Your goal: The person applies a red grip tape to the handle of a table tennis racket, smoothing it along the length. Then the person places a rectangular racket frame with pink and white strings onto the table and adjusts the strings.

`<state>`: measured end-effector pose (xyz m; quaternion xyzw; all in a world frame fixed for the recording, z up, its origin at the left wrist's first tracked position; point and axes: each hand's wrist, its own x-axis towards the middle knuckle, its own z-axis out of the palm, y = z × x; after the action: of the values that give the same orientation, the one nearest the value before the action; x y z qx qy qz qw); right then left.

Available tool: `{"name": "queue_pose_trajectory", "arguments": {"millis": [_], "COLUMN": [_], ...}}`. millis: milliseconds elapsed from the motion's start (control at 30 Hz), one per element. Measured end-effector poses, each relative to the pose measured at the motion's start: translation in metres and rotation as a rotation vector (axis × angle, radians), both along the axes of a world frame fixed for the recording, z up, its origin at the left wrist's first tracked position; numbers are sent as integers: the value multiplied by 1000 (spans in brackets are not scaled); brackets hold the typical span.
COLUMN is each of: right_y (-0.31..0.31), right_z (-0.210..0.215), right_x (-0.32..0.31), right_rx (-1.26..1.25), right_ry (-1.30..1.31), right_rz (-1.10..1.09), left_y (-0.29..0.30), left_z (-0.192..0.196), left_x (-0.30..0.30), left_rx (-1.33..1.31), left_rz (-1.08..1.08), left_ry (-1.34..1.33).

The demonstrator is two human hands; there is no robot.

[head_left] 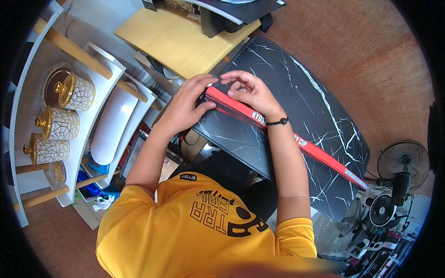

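L hand (187, 102) part-open at the near end of a long red strip (320, 156) (white lettering, dark layered side), thumb & fingers either side of that end; can't tell if it grips. R hand (252, 92) half-curled just over same end, gap btwn thumb & fingertips, nothing seen in it; contact w/ strip unclear. Strip runs under R forearm (289, 167) & on to R, across black marble-look worktop (308, 102), far end nr its edge. Dark bracelet (278, 121) just behind R hand. Well L of L hand: white shelf (86, 132) w/ 3 white-&-gold lidded jars (62, 123). Beyond both hands: yellow board (167, 37). Well R of R hand, lower: 2 fans (402, 163).
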<state>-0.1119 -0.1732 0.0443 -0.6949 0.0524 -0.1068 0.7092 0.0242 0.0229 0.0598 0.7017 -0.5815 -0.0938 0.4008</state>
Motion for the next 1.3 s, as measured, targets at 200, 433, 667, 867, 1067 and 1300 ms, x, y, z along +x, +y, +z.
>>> {"name": "queue_pose_trajectory", "arguments": {"millis": [200,433,667,867,1067,1300], "right_y": [-3,3,9,16,15,13], "right_z": [-1,-7,-19,-25,-21,-16], "right_x": [-1,4,9,12,11,9], "right_rx": [-8,106,13,-108,29,16], "right_ry": [75,-2,-43,-78,50,16], "right_rz": [-17,-197,-476,-518,-487,-496], "left_y": [-14,-19,-23,-24,-20,-20], "left_z": [-24,-51,-55,-54,-53,-54], "left_x": [-15,-27,-29,-31,-30,-28], "left_rx": [-91,-146,-46,17,76,90], "left_rz": [-76,122,175,178,194,171], "left_ry": [152,54,-13,-58,-59,-7]}}
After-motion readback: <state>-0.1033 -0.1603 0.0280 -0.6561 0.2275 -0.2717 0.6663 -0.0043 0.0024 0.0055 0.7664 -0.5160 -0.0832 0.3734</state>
